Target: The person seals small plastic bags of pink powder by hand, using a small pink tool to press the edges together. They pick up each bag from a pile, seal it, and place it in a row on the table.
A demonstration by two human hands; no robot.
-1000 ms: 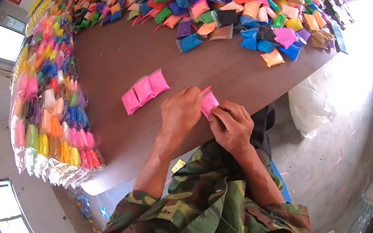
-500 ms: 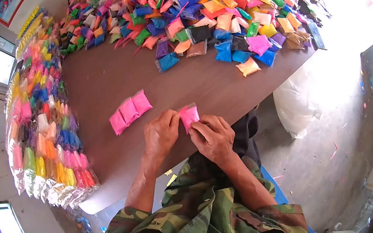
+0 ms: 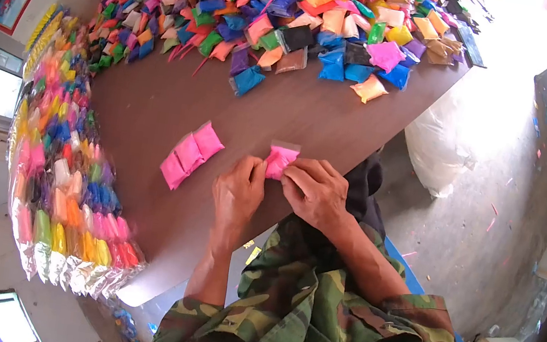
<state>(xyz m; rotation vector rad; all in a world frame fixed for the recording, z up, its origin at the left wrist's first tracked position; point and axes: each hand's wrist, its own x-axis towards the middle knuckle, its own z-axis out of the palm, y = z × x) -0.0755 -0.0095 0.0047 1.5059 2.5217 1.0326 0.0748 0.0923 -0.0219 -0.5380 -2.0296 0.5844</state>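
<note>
Between my hands, above the front part of the brown table [image 3: 154, 118], is a small clear packet of pink material [image 3: 280, 161]. My left hand [image 3: 240, 187] pinches its left edge between thumb and fingers. On its right edge the fingers of my right hand [image 3: 316, 190] are closed too. The packet's clear top flap points away from me. To the left of my left hand, a group of pink packets [image 3: 191, 154] lies side by side in a slanting row on the table.
A large heap of packets in many colours [image 3: 276, 12] covers the far side of the table. Along the left edge stand stacked clear bags of coloured packets [image 3: 65, 189]. A white plastic sack [image 3: 435, 156] stands on the floor at the right, beyond the table edge.
The pink packet between my hands has turned more upright, its clear flap now level. Both hands stay closed on it, the right one a little higher. The row of pink packets is unchanged.
</note>
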